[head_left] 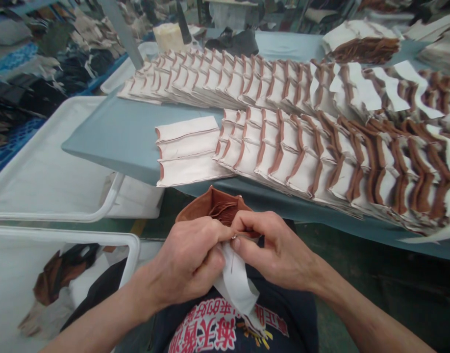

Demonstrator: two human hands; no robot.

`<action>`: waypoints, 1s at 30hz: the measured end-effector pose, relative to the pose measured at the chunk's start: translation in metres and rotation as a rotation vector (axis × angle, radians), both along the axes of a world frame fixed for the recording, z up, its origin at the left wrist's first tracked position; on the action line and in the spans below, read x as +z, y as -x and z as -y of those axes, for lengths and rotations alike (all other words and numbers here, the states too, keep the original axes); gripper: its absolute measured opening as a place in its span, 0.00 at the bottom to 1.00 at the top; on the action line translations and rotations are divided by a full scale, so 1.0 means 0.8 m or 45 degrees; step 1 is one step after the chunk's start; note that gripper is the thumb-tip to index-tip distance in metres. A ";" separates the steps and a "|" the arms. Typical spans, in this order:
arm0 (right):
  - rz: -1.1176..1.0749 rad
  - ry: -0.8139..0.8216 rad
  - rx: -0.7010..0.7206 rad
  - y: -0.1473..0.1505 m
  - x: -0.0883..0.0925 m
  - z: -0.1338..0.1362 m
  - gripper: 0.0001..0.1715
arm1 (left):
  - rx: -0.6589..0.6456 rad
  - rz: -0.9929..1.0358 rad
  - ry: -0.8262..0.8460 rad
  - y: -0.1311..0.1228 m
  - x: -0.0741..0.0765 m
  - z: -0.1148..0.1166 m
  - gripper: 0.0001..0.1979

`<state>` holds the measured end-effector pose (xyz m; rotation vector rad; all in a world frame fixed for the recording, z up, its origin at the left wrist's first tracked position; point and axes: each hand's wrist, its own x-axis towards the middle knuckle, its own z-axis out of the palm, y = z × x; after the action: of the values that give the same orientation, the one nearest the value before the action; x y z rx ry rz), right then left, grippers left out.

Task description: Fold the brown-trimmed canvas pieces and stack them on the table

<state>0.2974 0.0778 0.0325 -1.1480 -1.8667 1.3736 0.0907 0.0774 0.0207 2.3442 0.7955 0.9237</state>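
Close to my body, both hands pinch the edge of a brown sewn leather-like piece point(195, 206), its pleated brown inside facing up. My left hand point(195, 255) is closed on the near edge from the left. Against its fingertips, my right hand point(274, 250) pinches the same edge at a seam. A white strip point(237, 282) hangs below the fingertips over the dark printed shirt point(210, 328). The exact spot between the fingertips is partly hidden. Just beyond lies a white-backed panel point(188, 152) with brown edges, flat on the blue-grey table.
Two long rows of overlapping white-and-brown panels point(276, 147) cover much of the blue-grey table point(125, 127). White bins point(48, 162) stand at the left, the nearer one with brown and black scraps point(59, 274). A grey post point(122, 34) rises behind them.
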 end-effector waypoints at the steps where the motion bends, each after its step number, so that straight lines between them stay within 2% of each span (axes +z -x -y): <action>1: -0.030 0.032 -0.006 0.001 -0.003 0.001 0.09 | -0.054 0.049 -0.040 0.001 -0.008 -0.004 0.13; 4: -0.180 0.266 0.017 -0.001 -0.011 0.004 0.07 | -0.194 0.165 -0.175 0.001 -0.028 -0.014 0.16; 8: -0.533 0.636 -0.033 -0.002 -0.023 0.007 0.12 | -0.190 0.112 -0.313 -0.002 -0.038 -0.020 0.16; 11: -0.680 0.772 -0.116 0.003 -0.038 0.010 0.14 | -0.143 0.097 -0.392 -0.004 -0.040 -0.022 0.15; 16: -0.698 0.845 -0.237 0.011 -0.051 0.012 0.13 | -0.103 0.058 -0.480 -0.006 -0.052 -0.022 0.17; 18: -0.641 0.755 -0.231 0.009 -0.044 0.011 0.13 | -0.136 0.106 -0.439 -0.006 -0.053 -0.020 0.19; 20: -0.512 0.570 -0.195 0.004 -0.033 0.011 0.11 | -0.145 0.207 -0.314 -0.005 -0.046 -0.016 0.20; 22: -0.317 0.316 -0.139 -0.002 -0.019 0.011 0.09 | -0.109 0.241 -0.086 -0.002 -0.030 -0.014 0.18; 24: -0.127 0.005 -0.084 -0.006 -0.008 0.012 0.07 | -0.088 0.152 0.207 0.002 -0.009 -0.016 0.14; 26: 0.006 -0.295 -0.045 -0.009 -0.001 0.012 0.06 | -0.163 0.020 0.430 0.006 0.012 -0.023 0.14; 28: 0.075 -0.507 -0.022 -0.010 0.004 0.012 0.06 | -0.275 -0.088 0.490 0.008 0.026 -0.032 0.15; 30: 0.122 -0.646 -0.014 -0.010 0.007 0.013 0.06 | -0.365 -0.181 0.413 0.010 0.032 -0.039 0.15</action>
<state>0.3051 0.0675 0.0380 -0.9668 -2.1059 0.7751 0.0830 0.1083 0.0463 2.1767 0.5899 0.4726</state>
